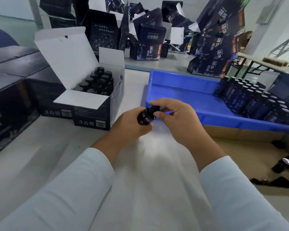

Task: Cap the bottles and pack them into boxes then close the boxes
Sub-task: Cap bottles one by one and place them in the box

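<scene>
Head-worn view, forward and down, close over white table (140, 180)

A dark bottle (145, 118) is gripped by the left hand (130, 125) while its black cap (154, 108) is pinched by the right hand (175, 117), beside an open box (92, 110) filled with capped bottles and a blue tray (182, 87).

Long pale sleeves (83, 189), seemingly light blue-white.

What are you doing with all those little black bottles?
A person is putting a cap on one small dark bottle. The left hand holds the bottle while the right hand pinches the cap at its top. An open box to the left already has capped bottles inside, and more bottles wait in the blue tray on the right.
</scene>
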